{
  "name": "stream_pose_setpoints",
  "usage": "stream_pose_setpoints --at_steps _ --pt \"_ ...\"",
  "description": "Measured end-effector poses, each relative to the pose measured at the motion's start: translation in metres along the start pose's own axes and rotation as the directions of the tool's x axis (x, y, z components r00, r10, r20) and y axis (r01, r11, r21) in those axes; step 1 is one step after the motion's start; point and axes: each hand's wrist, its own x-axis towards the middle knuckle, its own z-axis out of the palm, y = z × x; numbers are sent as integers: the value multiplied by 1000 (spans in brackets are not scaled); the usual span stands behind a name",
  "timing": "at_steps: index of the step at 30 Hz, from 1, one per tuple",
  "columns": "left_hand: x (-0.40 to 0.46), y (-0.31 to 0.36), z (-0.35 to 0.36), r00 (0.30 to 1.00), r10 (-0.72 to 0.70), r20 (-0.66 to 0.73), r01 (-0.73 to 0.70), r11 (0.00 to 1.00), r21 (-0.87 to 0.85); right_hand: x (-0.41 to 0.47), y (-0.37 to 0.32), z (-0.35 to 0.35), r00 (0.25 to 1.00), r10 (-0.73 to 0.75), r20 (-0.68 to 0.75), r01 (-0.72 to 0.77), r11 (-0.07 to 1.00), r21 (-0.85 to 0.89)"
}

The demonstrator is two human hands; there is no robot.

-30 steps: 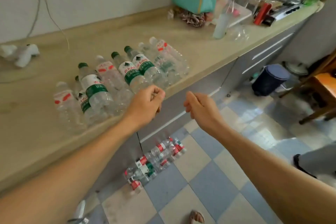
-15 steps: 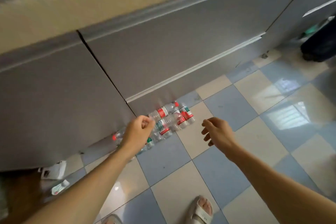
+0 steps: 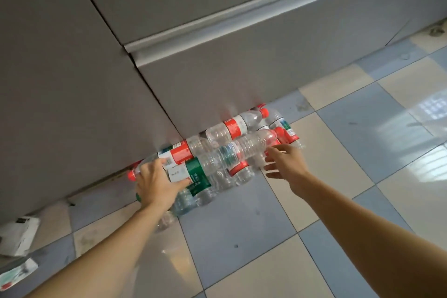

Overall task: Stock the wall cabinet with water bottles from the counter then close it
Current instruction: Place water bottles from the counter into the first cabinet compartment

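Note:
Several clear plastic water bottles (image 3: 217, 152) with red or green labels lie in a heap on the tiled floor against the grey base cabinet (image 3: 72, 80). My left hand (image 3: 154, 182) lies on the left end of the heap, fingers spread over a green-labelled bottle (image 3: 197, 176) and a red-capped one. My right hand (image 3: 285, 164) reaches to the heap's right end with fingers spread, its fingertips at a clear bottle (image 3: 249, 146) that lies on top. Neither hand grips anything. The counter and wall cabinet are out of view.
The grey cabinet doors have a long rail handle (image 3: 242, 12). Checkered blue and cream floor tiles (image 3: 242, 225) spread below. A white carton (image 3: 18, 237) and a small packet (image 3: 17, 273) lie at the lower left.
The view dropped from the counter to the floor. Both hands went down and forward to the heap of bottles; the left hand opened from curled and now rests on them.

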Motion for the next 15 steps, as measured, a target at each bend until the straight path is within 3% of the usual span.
stream_pose_setpoints --at_steps 4,8,12,15 --pt "17 -28 23 969 229 -88 -224 973 60 35 8 16 1000 1 -32 1 997 72" --pt "14 -41 24 922 375 96 -387 906 173 44 0 23 994 107 -27 -100 976 192" --pt "7 -55 12 862 477 171 -506 796 331 49 -10 35 977 212 13 -208 942 262" --pt "7 -64 4 823 522 225 -568 741 358 54 -14 43 969 247 9 -240 934 264"
